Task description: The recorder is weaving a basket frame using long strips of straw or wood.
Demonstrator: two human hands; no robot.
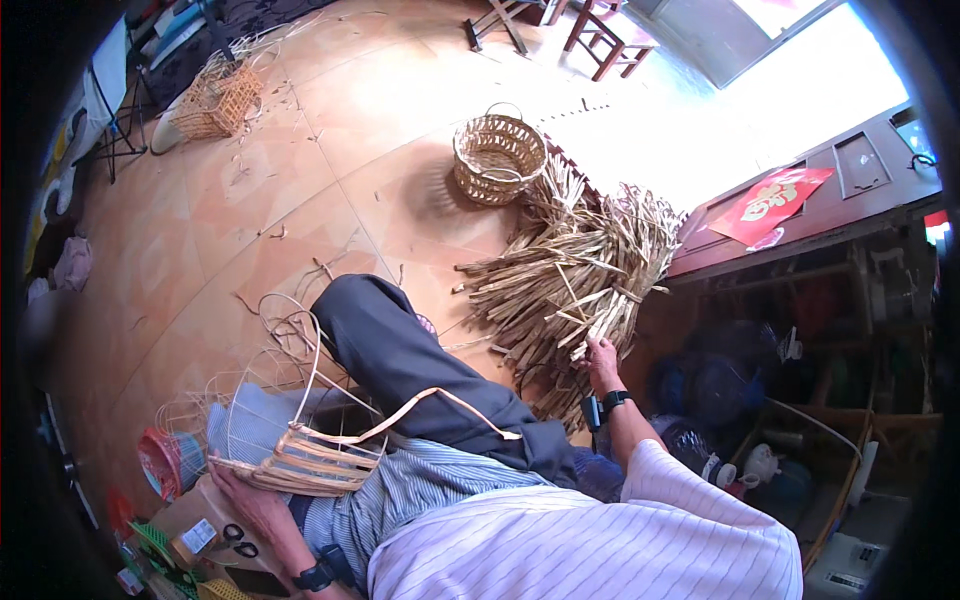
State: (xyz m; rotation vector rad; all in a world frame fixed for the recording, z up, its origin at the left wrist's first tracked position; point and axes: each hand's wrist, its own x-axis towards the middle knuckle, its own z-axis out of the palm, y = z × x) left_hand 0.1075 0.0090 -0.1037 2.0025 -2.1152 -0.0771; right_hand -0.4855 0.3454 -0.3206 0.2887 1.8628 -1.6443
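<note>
A partly woven basket [325, 465] rests across my lap, with thin bare stakes fanning out from it and one long flat strip [440, 393] trailing to the right over my knee. My left hand [252, 503] is closed around the basket's near left edge, its fingertips partly hidden. To the right, my right hand [602, 362] reaches to a big heap of dried plant strips [580, 270]. Its fingers are pinched on the pale ends of some strips at the near side of the heap.
Beyond the heap stands a finished round basket [499, 160] with a handle. Scissors [240, 540] lie on a cardboard box [205, 510] by my left arm. A square woven basket [220, 100] sits far left, a wooden stool [608, 45] far back. Cluttered shelves [800, 420] line the right.
</note>
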